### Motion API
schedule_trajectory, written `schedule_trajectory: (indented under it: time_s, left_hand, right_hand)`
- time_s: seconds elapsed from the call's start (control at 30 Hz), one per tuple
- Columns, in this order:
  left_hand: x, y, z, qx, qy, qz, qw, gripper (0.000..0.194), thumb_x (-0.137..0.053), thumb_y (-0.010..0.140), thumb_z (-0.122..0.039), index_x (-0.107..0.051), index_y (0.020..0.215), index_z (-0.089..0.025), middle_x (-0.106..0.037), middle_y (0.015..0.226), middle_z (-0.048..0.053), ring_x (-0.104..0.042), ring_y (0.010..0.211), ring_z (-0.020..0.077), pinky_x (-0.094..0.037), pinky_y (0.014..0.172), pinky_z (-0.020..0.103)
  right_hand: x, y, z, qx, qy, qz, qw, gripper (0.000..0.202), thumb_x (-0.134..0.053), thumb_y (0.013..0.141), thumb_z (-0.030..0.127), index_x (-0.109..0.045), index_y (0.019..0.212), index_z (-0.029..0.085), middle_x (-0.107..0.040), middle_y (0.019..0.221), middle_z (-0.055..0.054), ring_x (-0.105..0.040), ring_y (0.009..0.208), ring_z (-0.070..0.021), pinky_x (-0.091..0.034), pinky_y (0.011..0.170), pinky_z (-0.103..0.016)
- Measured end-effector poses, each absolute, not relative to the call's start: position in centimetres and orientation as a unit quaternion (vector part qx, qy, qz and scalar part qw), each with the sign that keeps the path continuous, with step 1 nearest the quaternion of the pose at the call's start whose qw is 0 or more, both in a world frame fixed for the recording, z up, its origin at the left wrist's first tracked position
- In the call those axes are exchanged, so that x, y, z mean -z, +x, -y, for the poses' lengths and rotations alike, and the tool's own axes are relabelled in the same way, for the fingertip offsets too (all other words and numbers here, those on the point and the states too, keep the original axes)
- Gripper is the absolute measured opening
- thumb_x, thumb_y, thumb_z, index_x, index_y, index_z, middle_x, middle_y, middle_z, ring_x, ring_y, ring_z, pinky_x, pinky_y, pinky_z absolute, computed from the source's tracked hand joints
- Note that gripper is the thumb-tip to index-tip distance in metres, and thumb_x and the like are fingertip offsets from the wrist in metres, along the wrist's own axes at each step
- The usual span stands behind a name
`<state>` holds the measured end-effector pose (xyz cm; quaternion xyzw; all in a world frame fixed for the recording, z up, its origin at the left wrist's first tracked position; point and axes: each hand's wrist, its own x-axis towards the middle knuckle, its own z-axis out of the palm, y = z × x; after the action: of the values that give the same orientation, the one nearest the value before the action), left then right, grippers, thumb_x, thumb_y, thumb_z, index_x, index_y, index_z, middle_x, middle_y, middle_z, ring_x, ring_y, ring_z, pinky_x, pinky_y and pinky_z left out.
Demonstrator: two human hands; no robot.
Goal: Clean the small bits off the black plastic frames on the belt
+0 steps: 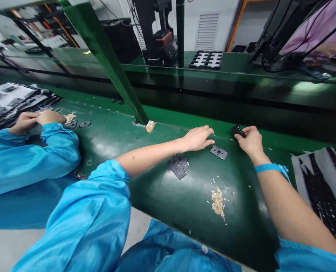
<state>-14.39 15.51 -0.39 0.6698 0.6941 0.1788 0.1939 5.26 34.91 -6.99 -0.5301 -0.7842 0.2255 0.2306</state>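
Note:
My right hand (pixel 251 142) pinches a small black part (pixel 237 130) over the far strip of the green table. To its left, my left hand (pixel 197 138) hovers with its fingers apart and nothing in them. Just right of those fingertips a flat dark plate (pixel 219 152) lies on the table. A loose pile of similar dark plates (pixel 178 166) sits below my left wrist. Nearer to me is a heap of tiny pale pieces (pixel 218 203), with some scattered around it.
At the left, a co-worker's hands (pixel 47 118) work beside pale bits and dark plates. A green post (pixel 111 64) rises from the table. Striped black-and-white sheets (pixel 323 181) lie at the right. A black-and-white tray (pixel 206 59) rests on the back shelf.

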Motion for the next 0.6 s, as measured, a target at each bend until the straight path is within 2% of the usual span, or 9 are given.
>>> schedule_trajectory:
  time_s: [0.07,0.13,0.3,0.47,0.6]
  left_hand:
    - [-0.4,-16.0,-11.7,-0.144,0.715,-0.656,0.194,0.040,-0.072,0.102,-0.034,-0.066,0.136,-0.013,-0.069,0.136,0.016,-0.067,0.123,0.0304,-0.048,0.104,0.039]
    - [-0.6,-17.3,-7.8,-0.091,0.758,-0.616,0.196,0.046,-0.081,0.095,-0.037,-0.068,0.132,-0.013,-0.071,0.129,0.015,-0.065,0.122,0.0318,-0.046,0.103,0.040]
    - [1.0,-18.5,-1.3,-0.029,0.785,-0.592,0.178,0.057,-0.089,0.088,-0.036,-0.066,0.136,-0.016,-0.068,0.134,0.014,-0.061,0.120,0.0323,-0.041,0.095,0.040]
    - [2.1,-18.3,0.2,-0.033,0.790,-0.597,0.135,0.038,-0.081,0.096,-0.036,-0.068,0.126,-0.015,-0.064,0.136,0.016,-0.060,0.119,0.0310,-0.040,0.098,0.041]
    - [2.7,-18.4,0.8,-0.036,0.798,-0.595,0.086,0.030,-0.064,0.107,-0.036,-0.067,0.126,-0.014,-0.063,0.139,0.018,-0.059,0.122,0.0316,-0.041,0.100,0.043]
  right_hand:
    - [6.4,7.5,-33.2,-0.262,-0.515,0.767,0.278,0.030,-0.077,0.078,0.030,-0.056,0.098,0.024,-0.073,0.097,-0.010,-0.071,0.090,-0.0289,-0.059,0.085,-0.046]
    - [5.8,9.9,-30.7,-0.335,-0.486,0.741,0.319,0.036,-0.078,0.077,0.039,-0.055,0.101,0.025,-0.074,0.099,-0.011,-0.074,0.085,-0.0304,-0.062,0.076,-0.047]
    - [4.4,14.5,-23.5,-0.450,-0.433,0.721,0.301,0.044,-0.079,0.083,0.060,-0.060,0.101,0.025,-0.076,0.079,-0.005,-0.070,0.058,-0.0228,-0.060,0.057,-0.036]
    - [4.3,15.9,-18.1,-0.467,-0.431,0.707,0.311,0.044,-0.082,0.085,0.061,-0.069,0.104,0.023,-0.076,0.076,-0.004,-0.069,0.061,-0.0207,-0.059,0.060,-0.033]
    - [5.4,17.0,-15.2,-0.446,-0.413,0.737,0.297,0.029,-0.077,0.093,0.051,-0.074,0.098,0.022,-0.074,0.083,-0.004,-0.069,0.069,-0.0192,-0.058,0.069,-0.032]
